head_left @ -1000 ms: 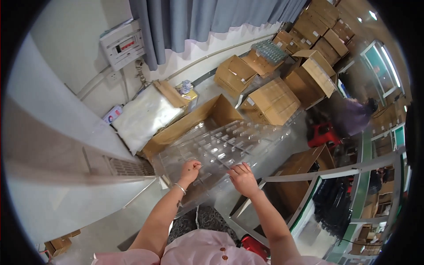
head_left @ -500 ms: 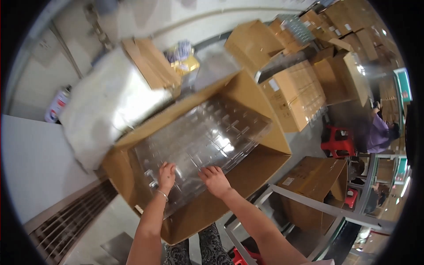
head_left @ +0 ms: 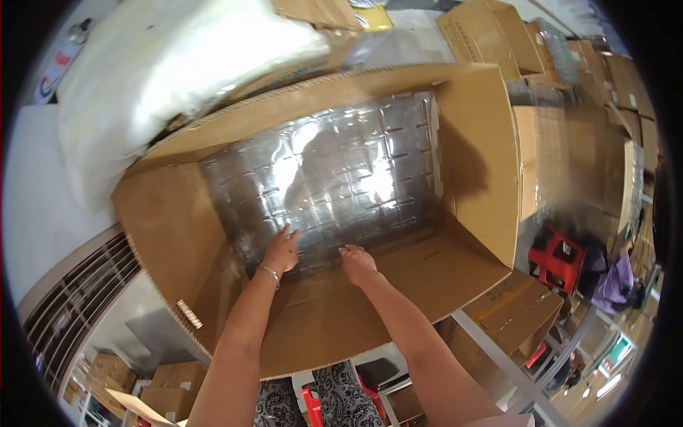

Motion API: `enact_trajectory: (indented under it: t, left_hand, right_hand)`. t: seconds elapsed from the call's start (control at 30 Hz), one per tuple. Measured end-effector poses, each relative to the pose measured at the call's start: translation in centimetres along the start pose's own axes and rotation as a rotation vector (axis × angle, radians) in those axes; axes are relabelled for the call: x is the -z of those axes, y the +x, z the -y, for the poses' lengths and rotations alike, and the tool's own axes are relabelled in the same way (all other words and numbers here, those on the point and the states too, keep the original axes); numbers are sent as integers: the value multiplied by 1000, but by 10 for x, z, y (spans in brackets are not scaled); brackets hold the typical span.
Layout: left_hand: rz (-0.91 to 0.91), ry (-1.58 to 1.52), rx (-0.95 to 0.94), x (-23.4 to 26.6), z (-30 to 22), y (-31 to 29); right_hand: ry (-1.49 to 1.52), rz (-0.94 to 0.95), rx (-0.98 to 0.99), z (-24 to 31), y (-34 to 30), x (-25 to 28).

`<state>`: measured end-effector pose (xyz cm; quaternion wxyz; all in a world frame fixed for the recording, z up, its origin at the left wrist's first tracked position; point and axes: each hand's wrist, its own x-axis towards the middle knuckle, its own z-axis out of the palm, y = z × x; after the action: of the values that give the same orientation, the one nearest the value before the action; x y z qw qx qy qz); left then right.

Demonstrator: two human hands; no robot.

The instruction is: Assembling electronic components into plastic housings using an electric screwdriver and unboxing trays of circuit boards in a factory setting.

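Observation:
Inside a large open cardboard box [head_left: 398, 277] lies a clear plastic tray [head_left: 334, 181] with a grid of raised ridges, its shiny surface reflecting light. Both my arms reach over the box's near wall. My left hand [head_left: 282, 252] is at the tray's near edge, fingers apart and touching the plastic. A bracelet circles that wrist. To its right, my right hand [head_left: 359, 265] rests by the same edge, fingers somewhat bent and apart, not wrapped round anything I can see. Whatever lies beneath the tray is hard to make out.
A bulky white plastic-wrapped bundle [head_left: 178, 78] sits behind the box at left, near a spray can [head_left: 62, 60]. At right are more cartons [head_left: 491, 35], a red stool [head_left: 556, 260] and a person in purple [head_left: 615, 285]. A metal frame [head_left: 509, 359] runs lower right.
The tray, tilted and higher in the box before, now lies lower and flatter inside it. My hands have gone down with it, and the view has shifted closer over the box.

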<state>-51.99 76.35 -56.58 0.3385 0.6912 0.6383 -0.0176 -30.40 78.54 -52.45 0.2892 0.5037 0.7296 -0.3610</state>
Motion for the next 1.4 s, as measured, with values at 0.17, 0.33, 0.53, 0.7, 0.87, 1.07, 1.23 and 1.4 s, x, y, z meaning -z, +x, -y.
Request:
enact_trajectory:
  t: [0.17, 0.33, 0.53, 0.7, 0.87, 1.07, 1.23, 1.4]
  left_hand:
    - [263, -458, 124, 86, -61, -57]
    - [-97, -837, 191, 191, -105, -183]
    - [-190, -897, 774, 188, -87, -438]
    - [-322, -999, 1162, 166, -104, -601]
    - [-651, -1043, 1333, 58, -145, -792]
    - [-1153, -1348, 1499, 36, -174, -867]
    - [-1287, -1454, 1603, 1, -168, -883]
    - [-1437, -1492, 1642, -17, -159, -896]
  right_hand:
    - [180, -81, 17, -11, -41, 30]
    - [202, -213, 82, 15, -106, 73]
    - [290, -260, 342, 94, -165, 94]
    - [670, -217, 318, 88, -183, 95]
    - [-234, -146, 539, 266, -185, -13]
    - [-854, -127, 419, 358, -217, -89]
    - [-806, -94, 1361, 524, -304, -144]
    - [-452, 108, 1323, 653, -435, -195]
